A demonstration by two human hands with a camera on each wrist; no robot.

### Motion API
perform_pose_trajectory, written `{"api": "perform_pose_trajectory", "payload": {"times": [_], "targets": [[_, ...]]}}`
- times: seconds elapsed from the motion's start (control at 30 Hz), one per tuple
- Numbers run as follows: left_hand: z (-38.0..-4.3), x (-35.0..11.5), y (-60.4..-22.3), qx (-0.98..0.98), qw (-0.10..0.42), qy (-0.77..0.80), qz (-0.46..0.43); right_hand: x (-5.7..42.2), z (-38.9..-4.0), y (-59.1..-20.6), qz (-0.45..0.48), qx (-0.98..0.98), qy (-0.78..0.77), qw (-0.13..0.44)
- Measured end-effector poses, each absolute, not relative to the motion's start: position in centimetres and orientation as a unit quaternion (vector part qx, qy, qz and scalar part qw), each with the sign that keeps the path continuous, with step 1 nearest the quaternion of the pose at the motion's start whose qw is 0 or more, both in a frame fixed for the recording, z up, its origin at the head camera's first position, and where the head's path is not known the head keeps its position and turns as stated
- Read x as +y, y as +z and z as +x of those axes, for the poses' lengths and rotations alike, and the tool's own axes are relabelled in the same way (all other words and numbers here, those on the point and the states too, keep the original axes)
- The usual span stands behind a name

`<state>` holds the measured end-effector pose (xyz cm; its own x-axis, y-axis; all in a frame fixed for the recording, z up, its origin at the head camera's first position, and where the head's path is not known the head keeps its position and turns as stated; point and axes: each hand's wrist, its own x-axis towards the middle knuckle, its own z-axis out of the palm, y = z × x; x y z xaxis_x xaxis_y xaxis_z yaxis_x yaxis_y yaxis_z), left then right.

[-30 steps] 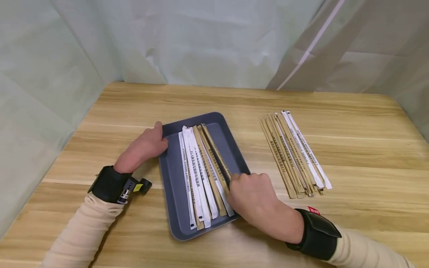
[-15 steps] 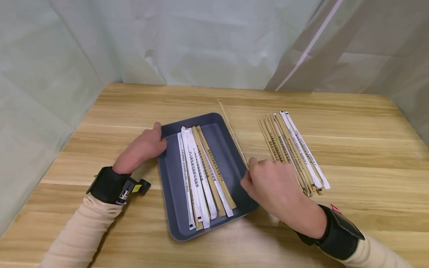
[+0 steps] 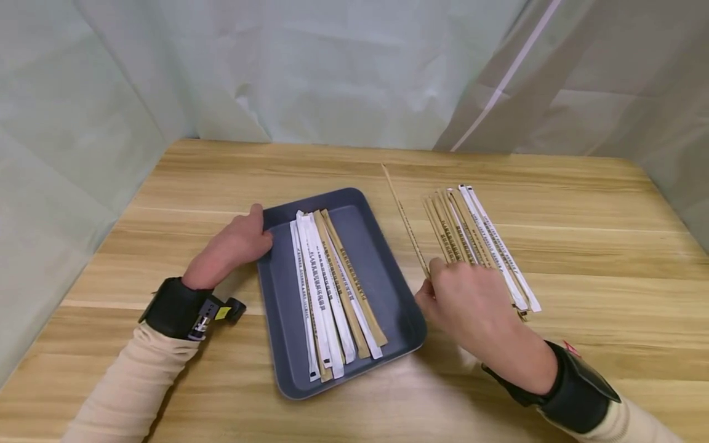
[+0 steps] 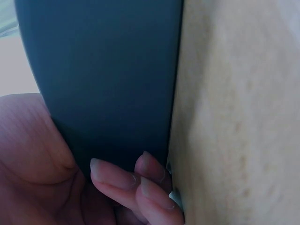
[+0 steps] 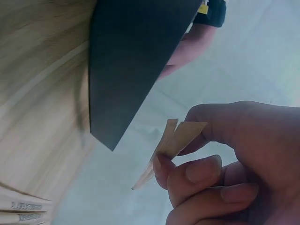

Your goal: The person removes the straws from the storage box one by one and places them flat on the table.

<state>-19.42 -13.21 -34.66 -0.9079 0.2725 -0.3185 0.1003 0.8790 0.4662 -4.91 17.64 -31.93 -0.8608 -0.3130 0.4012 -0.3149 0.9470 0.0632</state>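
Note:
My left hand [image 3: 232, 247] grips the left rim of a dark grey tray [image 3: 382, 289], near its far corner. The left wrist view has its fingers [image 4: 159, 194] curled against the tray's outer wall [image 4: 103, 84]. Inside the tray lie several white and brown paper-wrapped straws [image 3: 335, 295], side by side and slightly fanned. To the right of the tray, my right hand [image 3: 471, 301] pinches the near end of a brown paper-wrapped straw [image 3: 406, 221] between thumb and fingers. Its flat wrapper end [image 5: 187, 136] shows above the fingertips in the right wrist view.
A second row of brown and white wrapped straws [image 3: 493, 240] lies on the wooden table [image 3: 598, 246], partly hidden behind my right hand. Pale sheeting [image 3: 354, 74] hangs along the table's back and sides.
My right hand has moved right, out of the tray and past its right rim, taking a brown wrapped straw along. The left hand keeps its grip on the tray.

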Motion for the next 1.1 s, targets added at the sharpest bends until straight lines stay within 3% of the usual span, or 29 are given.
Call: {"api": "perform_pose_trajectory", "payload": {"times": [0.2, 0.5, 1.1], "targets": [[-19.4, -13.2, -34.7, 0.951, 0.190, 0.225, 0.093, 18.4, -4.9, -32.1, 0.152, -0.961, -0.008, 0.229], [-19.5, -13.2, -34.9, 0.952, 0.188, 0.223, 0.093, 19.1, -4.6, -32.2, 0.127, -0.974, 0.002, 0.186], [-19.6, -13.3, -34.8, 0.950, 0.192, 0.228, 0.091, 20.6, -4.4, -33.1, 0.106, -0.983, -0.001, 0.153]]}}
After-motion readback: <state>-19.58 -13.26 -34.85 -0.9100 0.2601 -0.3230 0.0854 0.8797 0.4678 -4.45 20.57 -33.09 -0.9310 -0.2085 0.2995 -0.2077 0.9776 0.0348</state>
